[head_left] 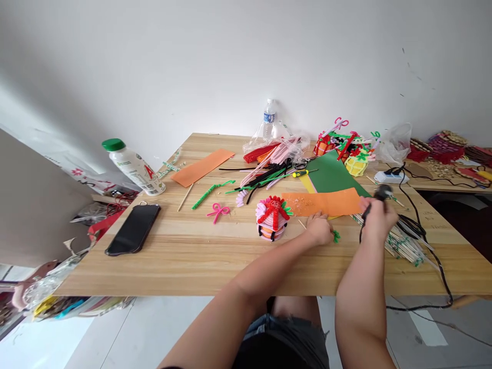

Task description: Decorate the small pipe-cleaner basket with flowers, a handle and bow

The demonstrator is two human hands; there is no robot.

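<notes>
My left hand [321, 229] rests on the table with its fingers curled down, closed at a small green pipe cleaner piece [336, 236] that pokes out beside them. A thin wooden stick [302, 224] lies by its wrist side. Raised to the right, my right hand [378, 219] is wrapped round a black corded tool [383, 192], apparently a hot glue gun, blurred. Left of my hands stands a small pipe cleaner basket [272, 219] in pink, red, orange and black. An orange paper strip [326, 203] with clear bits on it lies just beyond my hands.
A pink bow [218, 212], a green coil [209, 195] and a phone [133, 229] lie at left near a white bottle [134, 166]. Pipe cleaners [269, 164], green paper [334, 171] and finished pieces [346, 143] are behind. Bundled sticks [407, 246] and a black cable [442, 271] lie right.
</notes>
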